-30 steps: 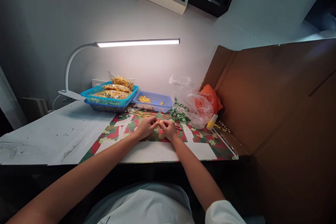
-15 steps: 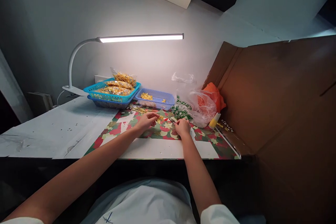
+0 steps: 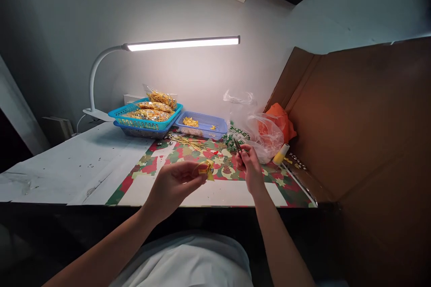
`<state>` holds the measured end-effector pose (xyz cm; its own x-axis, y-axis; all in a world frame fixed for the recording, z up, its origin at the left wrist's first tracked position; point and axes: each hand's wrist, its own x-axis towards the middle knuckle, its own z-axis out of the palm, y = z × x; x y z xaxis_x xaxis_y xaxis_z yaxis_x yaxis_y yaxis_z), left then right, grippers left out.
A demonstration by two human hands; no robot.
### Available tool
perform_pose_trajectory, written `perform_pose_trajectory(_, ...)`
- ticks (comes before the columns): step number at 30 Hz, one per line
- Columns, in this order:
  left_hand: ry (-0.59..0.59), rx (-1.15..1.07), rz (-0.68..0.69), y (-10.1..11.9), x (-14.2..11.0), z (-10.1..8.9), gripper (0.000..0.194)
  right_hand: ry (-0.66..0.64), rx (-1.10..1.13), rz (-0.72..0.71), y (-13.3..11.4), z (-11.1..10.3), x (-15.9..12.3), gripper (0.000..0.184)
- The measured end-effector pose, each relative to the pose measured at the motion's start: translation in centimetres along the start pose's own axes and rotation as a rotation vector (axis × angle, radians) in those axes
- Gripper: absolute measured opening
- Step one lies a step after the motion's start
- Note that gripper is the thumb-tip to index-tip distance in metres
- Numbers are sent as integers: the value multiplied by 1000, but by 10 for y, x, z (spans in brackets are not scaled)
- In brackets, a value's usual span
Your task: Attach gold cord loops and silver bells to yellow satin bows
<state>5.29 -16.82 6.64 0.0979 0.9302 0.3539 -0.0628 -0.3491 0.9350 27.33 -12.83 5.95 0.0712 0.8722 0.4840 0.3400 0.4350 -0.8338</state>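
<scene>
My left hand [image 3: 173, 184] is raised above the table's front edge, its fingers pinched on a small yellow ribbon bow [image 3: 206, 170]. To its right, my right hand [image 3: 249, 166] is closed round a small dark tool [image 3: 237, 145], perhaps scissors or pliers, whose tip points up and away. Both hands hover over a red, green and white patterned mat [image 3: 188, 161]. Thin gold sticks [image 3: 190, 143] lie on the mat's far side.
A teal basket [image 3: 144, 119] of yellow packets and a blue basket [image 3: 202, 125] with yellow bits stand at the back under a white desk lamp [image 3: 182, 44]. Clear and orange plastic bags [image 3: 266, 132] and a yellow-white spool [image 3: 281, 154] sit right, beside a big cardboard box [image 3: 363, 121].
The hands parted from working together on the mat. My left hand lifted the yellow bow toward me. My right hand reached right, picked up the dark tool and raised it.
</scene>
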Motion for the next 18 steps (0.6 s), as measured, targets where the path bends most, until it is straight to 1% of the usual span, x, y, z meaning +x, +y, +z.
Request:
perform_pose_trajectory(2,50,21,32,9,-12,4,22,-9,39,-92,-23,-11,-29,33)
perform_pose_trajectory(3,67,28,42,13,-17,5,20,-29,23,-218,-34,-15,-41,28)
perform_pose_trajectory(5,94,38,53,22,-24,8,18,-61,-126,-437,-53,-20,-60,17)
perform_pose_trajectory(7,95,58,48,30,-30,9,15,-72,-315,-635,-66,-20,-70,20)
perform_pose_trajectory(9,91,81,48,36,-34,9,13,-63,-478,-752,-73,-18,-72,21)
perform_pose_trajectory(12,125,102,89,38,-38,6,13,-39,-614,-827,-77,-13,-69,20)
perform_pose_trajectory(15,151,140,125,35,-41,4,15,-23,-662,-850,-77,-11,-67,19)
perform_pose_trajectory(18,166,166,164,32,-42,4,16,-33,-685,-864,-78,-10,-68,20)
